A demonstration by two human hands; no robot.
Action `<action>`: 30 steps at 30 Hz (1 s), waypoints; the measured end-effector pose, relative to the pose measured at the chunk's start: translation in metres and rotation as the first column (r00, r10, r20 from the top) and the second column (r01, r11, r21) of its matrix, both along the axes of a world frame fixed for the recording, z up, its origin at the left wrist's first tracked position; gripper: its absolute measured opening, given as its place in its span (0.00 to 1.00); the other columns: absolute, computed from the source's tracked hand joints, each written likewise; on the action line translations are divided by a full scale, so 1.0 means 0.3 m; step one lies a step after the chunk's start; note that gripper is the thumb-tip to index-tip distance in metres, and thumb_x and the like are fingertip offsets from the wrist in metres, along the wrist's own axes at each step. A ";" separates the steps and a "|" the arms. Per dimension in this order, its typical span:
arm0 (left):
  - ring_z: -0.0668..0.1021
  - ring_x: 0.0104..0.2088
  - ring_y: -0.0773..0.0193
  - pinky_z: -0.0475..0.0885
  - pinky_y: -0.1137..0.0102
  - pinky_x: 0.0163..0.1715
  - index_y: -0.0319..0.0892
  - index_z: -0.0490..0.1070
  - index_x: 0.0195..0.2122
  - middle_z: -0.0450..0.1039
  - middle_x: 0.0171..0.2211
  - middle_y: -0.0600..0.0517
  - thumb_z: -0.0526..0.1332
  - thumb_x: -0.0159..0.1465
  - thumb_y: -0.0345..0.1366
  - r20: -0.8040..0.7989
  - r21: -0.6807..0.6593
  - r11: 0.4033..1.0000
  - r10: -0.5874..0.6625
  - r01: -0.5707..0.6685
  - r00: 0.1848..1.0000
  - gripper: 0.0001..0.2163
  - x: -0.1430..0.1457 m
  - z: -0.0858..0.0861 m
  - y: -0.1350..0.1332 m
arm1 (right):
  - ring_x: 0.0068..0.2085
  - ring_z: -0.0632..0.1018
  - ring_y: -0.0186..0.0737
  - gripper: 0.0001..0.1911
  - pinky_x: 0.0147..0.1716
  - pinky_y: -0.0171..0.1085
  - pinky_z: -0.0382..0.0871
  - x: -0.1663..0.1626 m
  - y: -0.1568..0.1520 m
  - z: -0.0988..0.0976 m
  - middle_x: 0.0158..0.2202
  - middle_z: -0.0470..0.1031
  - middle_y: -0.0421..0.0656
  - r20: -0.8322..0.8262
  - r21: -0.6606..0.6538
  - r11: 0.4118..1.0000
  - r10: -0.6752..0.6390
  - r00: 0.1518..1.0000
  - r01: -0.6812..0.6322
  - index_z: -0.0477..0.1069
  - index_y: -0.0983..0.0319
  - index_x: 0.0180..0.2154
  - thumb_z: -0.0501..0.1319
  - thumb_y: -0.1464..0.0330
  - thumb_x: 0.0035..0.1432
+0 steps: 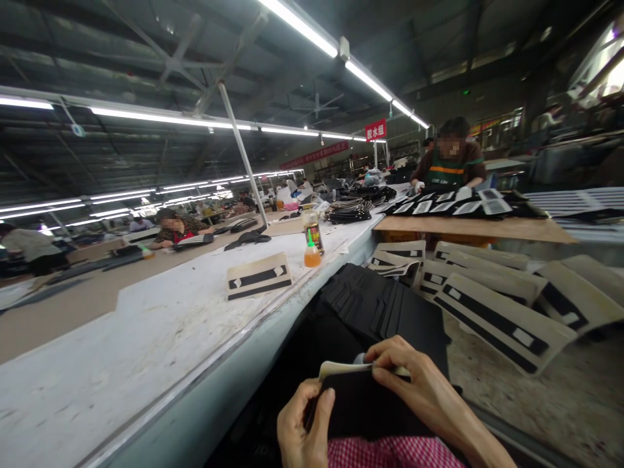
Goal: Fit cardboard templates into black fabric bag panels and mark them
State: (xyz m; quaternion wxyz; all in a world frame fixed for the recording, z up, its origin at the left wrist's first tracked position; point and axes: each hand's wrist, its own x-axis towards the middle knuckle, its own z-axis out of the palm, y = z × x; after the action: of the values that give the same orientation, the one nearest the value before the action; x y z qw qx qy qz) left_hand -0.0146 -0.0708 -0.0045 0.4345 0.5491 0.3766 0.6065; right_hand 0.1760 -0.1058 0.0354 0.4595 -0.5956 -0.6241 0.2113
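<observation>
My left hand (308, 421) pinches the left corner of a black panel (358, 403), thumb on its dark face. Along the panel's top edge shows a cream layer (344, 368). My right hand (414, 374) has its thumb and fingers closed on the top edge, further right. A small greyish bit (359, 359) peeks out beside the right fingertips; its kind is unclear. The panel's lower part lies over a red checked cloth (390, 452). Just beyond my hands rests a stack of black panels (385, 318).
Cream pieces with black strips (507, 318) lie on the right. A similar cream piece (258, 274) sits on the white table (160, 344), near an orange glue bottle (312, 255) and a jar (313, 231). A co-worker (448, 156) bends over black pieces at the far right table.
</observation>
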 end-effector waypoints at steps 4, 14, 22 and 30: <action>0.77 0.28 0.65 0.70 0.77 0.33 0.43 0.78 0.25 0.78 0.26 0.54 0.69 0.59 0.49 -0.004 0.004 1.000 -0.011 0.011 1.000 0.15 -0.002 -0.003 -0.004 | 0.42 0.80 0.46 0.11 0.44 0.44 0.71 0.005 -0.001 0.007 0.39 0.83 0.43 -0.030 -0.007 1.000 0.022 0.999 -0.022 0.73 0.58 0.25 0.61 0.68 0.59; 0.81 0.38 0.57 0.74 0.71 0.42 0.43 0.82 0.33 0.83 0.36 0.49 0.71 0.58 0.47 -0.019 -0.071 0.997 0.042 -0.043 0.999 0.12 -0.003 0.021 0.031 | 0.41 0.80 0.46 0.13 0.46 0.45 0.70 -0.013 -0.003 -0.025 0.37 0.81 0.44 -0.063 0.048 0.998 -0.025 0.998 0.028 0.75 0.58 0.27 0.60 0.64 0.63; 0.81 0.34 0.65 0.73 0.78 0.38 0.45 0.79 0.26 0.82 0.32 0.53 0.70 0.58 0.42 0.076 -0.014 0.998 0.059 -0.058 0.995 0.08 0.002 0.167 -0.020 | 0.41 0.82 0.45 0.11 0.45 0.39 0.74 -0.009 -0.053 -0.011 0.39 0.81 0.42 -0.034 0.177 0.981 -0.073 0.997 0.078 0.79 0.54 0.30 0.64 0.58 0.63; 0.82 0.34 0.62 0.72 0.75 0.35 0.42 0.74 0.19 0.83 0.34 0.50 0.70 0.55 0.39 0.078 -0.079 0.992 -0.096 0.102 0.992 0.11 -0.033 0.276 -0.059 | 0.35 0.84 0.40 0.10 0.39 0.30 0.78 0.002 -0.095 0.014 0.37 0.82 0.42 0.014 0.271 0.961 -0.052 0.999 0.047 0.80 0.53 0.29 0.66 0.59 0.61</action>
State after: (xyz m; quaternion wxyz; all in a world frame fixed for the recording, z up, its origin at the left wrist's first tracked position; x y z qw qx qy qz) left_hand -0.0245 -0.0885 0.0784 0.5001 0.5258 0.3574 0.5880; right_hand 0.1766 -0.1344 0.0398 0.5352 -0.5449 -0.6367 0.1063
